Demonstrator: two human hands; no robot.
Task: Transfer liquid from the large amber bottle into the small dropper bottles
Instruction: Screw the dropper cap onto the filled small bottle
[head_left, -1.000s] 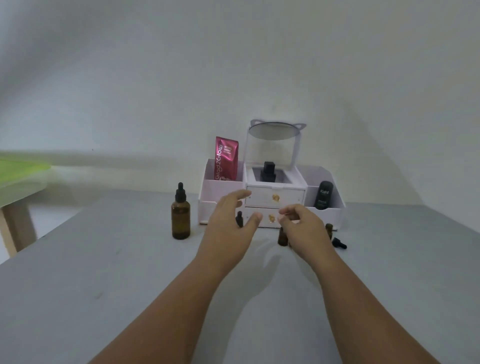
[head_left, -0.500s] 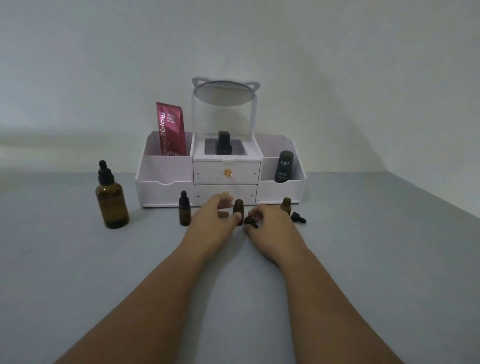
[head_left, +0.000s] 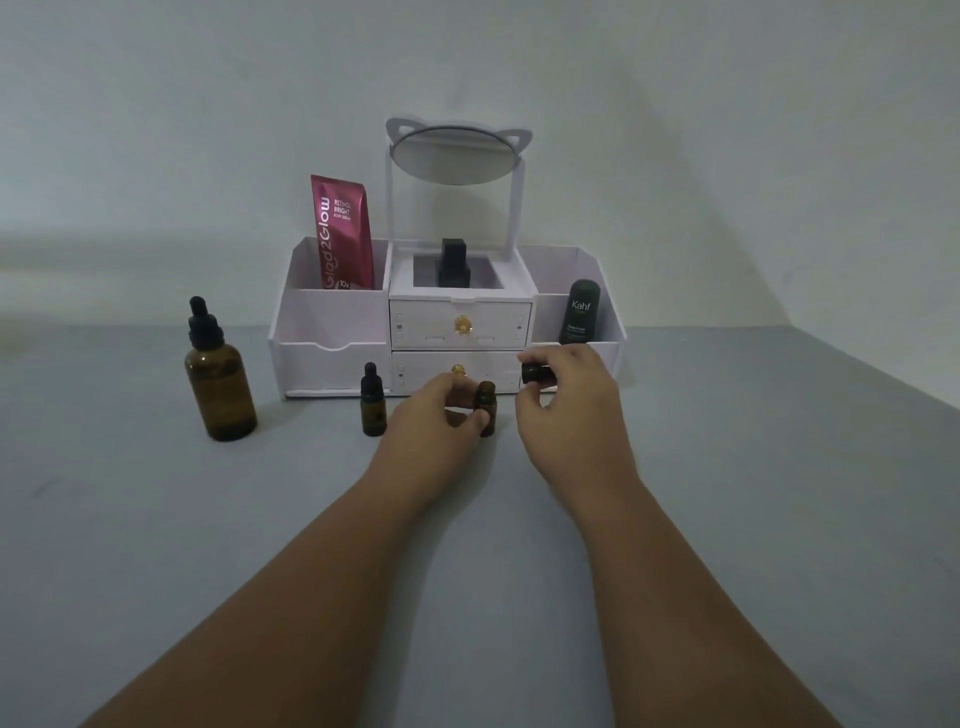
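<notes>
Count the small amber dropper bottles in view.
2: a capped bottle standing before the organizer's left bin; an uncapped bottle gripped by the left hand. The right hand, pinching a small dark piece, may hide another.

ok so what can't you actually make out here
Head view: how full the big amber bottle is; dark glass, dim light.
What the right hand pinches: only a dark round end shows, fingers hide the rest.
Whether the small open bottle holds liquid: the left hand covers part.
Small print on the black tube: too small.
</notes>
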